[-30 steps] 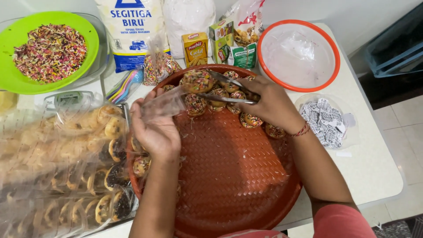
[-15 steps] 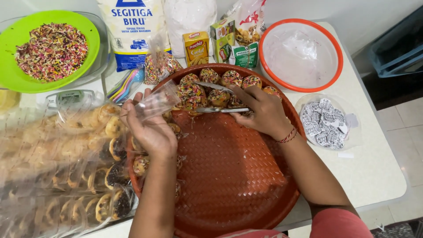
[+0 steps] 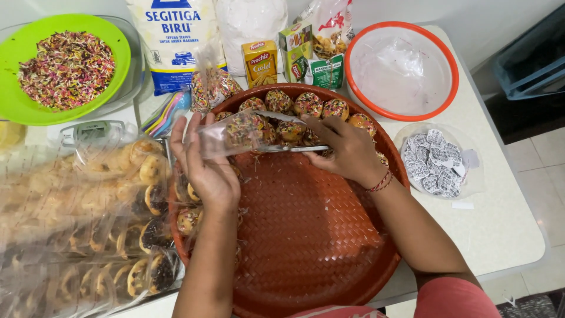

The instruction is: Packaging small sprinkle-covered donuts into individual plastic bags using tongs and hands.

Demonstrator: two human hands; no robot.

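**Bagging at the tray: sprinkled donut held in clear bag**

The left hand [image 3: 203,168] pinches the open mouth of a clear plastic bag [image 3: 235,132], fingers spread along its edge so the opening stays wide and level over the tray. The right hand [image 3: 347,150] is closed around metal tongs [image 3: 288,148], whose tips lie at the bag's mouth; whether they grip a piece cannot be told. A sprinkled donut [image 3: 244,126] already sits inside the bag.

The woven red-brown tray [image 3: 306,247] lies directly beneath both hands, apparently so that loose sprinkles fall on it. Further sprinkled donuts [image 3: 307,105] line its far rim, within reach of the tongs.

To the left, bagged donuts [image 3: 88,224] lie stacked on the table [image 3: 506,224]. A green bowl of coloured sprinkles [image 3: 65,68] stands at far left; an orange-rimmed basin [image 3: 403,70] and a bag of small printed labels [image 3: 438,162] lie to the right.
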